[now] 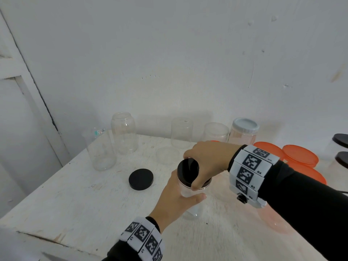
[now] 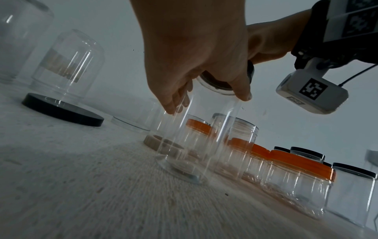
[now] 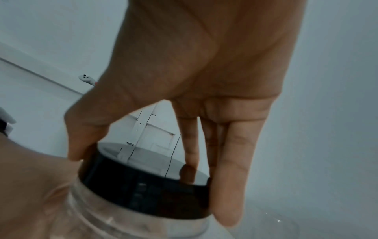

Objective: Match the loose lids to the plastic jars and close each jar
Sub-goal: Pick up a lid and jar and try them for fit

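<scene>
L hand (image 1: 176,200) comes in from low, w/ thumb (image 1: 197,197) stretched across the near side of the clear jar (image 1: 188,191), fingers (image 2: 174,103) wrapped round its far side, just below the neck. L wrist wears a band of black-and-white tags over a black sleeve. R hand (image 1: 209,161) sits on top of the same jar, palm down, fingers (image 3: 229,186) and thumb (image 3: 81,137) curled over the rim of the black lid (image 3: 147,190) from opposite sides. R forearm reaches in from the jar's right, black sleeve, tag band at wrist, small cam box hanging under it.
</scene>
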`<state>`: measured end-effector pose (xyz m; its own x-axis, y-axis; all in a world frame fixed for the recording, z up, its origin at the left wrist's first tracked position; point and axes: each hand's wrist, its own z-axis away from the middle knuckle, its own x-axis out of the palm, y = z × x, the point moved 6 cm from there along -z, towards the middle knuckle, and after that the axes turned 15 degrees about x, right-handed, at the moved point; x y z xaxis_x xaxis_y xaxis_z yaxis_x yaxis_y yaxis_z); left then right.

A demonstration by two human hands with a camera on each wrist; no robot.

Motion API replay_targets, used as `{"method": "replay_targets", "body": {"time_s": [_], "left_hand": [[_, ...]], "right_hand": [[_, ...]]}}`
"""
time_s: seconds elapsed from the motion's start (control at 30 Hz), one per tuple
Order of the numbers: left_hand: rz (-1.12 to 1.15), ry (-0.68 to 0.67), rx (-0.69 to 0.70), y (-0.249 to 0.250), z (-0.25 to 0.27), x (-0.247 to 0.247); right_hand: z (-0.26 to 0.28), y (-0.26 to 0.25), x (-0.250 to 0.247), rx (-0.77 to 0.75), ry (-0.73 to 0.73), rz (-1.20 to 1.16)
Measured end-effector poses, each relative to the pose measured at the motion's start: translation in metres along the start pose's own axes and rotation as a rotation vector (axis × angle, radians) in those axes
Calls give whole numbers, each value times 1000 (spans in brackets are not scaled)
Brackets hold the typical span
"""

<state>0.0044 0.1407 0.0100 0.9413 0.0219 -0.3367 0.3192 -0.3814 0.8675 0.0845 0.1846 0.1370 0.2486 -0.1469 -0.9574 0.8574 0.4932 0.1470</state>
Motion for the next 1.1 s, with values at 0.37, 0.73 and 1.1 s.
{"method": "replay_targets", "body": {"time_s": [0.37, 0.73, 1.1], "left_hand": [[54, -9, -10, 3, 0, 0], [38, -26, -12, 2, -2, 0], [43, 26, -11, 1, 2, 4]], "right_hand": [[3, -2, 3, 87, -156, -18], [2, -6, 0, -92, -102, -48], [-3, 9, 13, 82, -32, -218]]}}
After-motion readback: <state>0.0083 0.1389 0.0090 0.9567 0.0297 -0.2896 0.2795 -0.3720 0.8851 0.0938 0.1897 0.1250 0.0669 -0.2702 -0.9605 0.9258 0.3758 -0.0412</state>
